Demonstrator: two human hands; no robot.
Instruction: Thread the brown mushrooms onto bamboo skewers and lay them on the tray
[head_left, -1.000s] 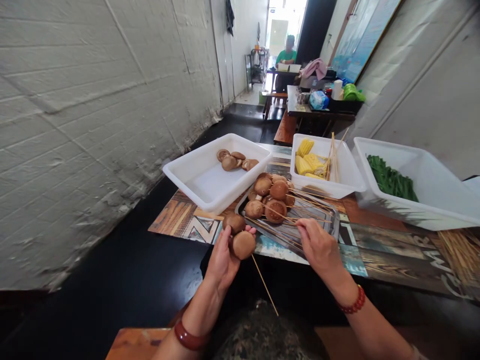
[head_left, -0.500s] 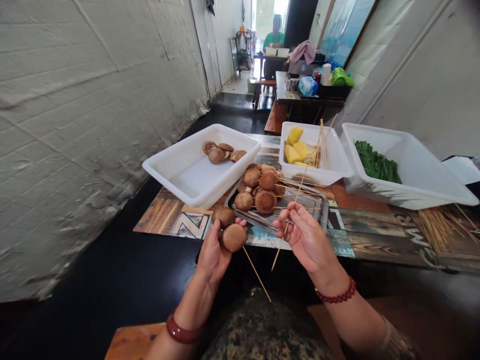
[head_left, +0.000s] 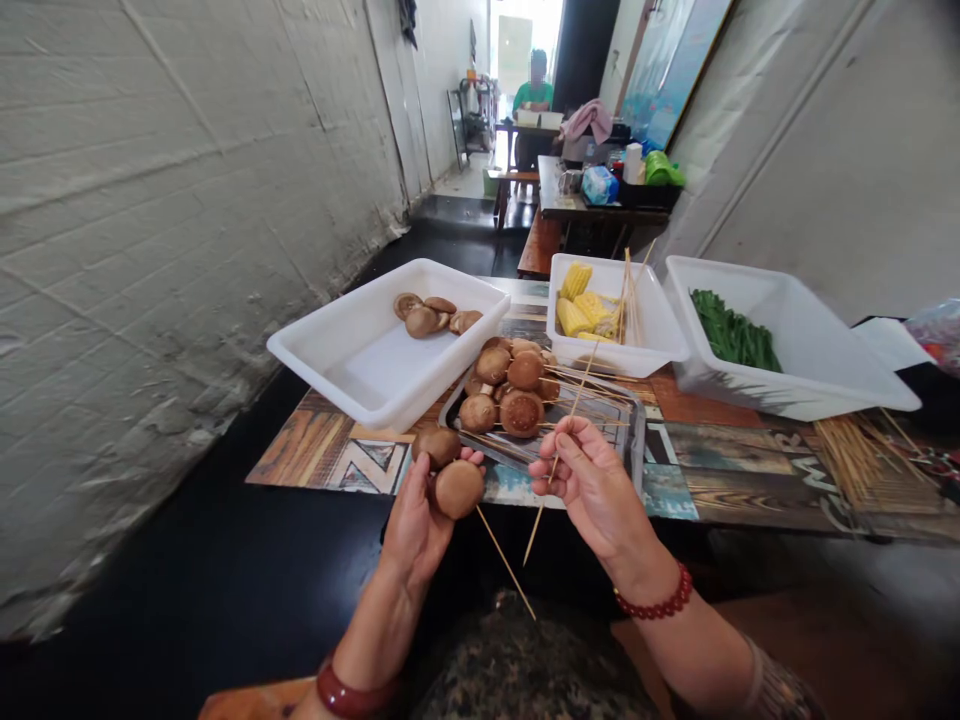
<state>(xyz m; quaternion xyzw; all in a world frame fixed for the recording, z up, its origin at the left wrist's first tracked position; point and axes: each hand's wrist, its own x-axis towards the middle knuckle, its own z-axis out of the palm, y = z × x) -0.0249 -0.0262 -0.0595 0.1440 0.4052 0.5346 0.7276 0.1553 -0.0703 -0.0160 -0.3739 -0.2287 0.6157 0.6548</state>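
Two brown mushrooms [head_left: 459,489] rest in my left hand [head_left: 417,520], its fingers curled round them. A thin wooden skewer [head_left: 507,563] sticks out from the nearer mushroom toward my lap; how far it runs inside is hidden. Pinched between the thumb and fingers of my right hand [head_left: 592,480] is a second bamboo skewer [head_left: 534,532], slanting with one end down. Just beyond both hands, a metal tray [head_left: 637,440] bears a pile of skewered mushrooms [head_left: 522,412], their sticks pointing right.
At the left stands a white tub [head_left: 352,400] with several loose mushrooms [head_left: 421,320]. Another tub [head_left: 660,352] holds corn pieces [head_left: 576,312] and skewers; a third [head_left: 810,400] has green leaves [head_left: 735,332]. Loose skewers [head_left: 855,460] lie at right. A person [head_left: 534,95] sits far back.
The view has shifted a little, so the scene sits slightly further left and lower. Both hands keep nearly the same pose, with the same mushrooms and skewer in them.
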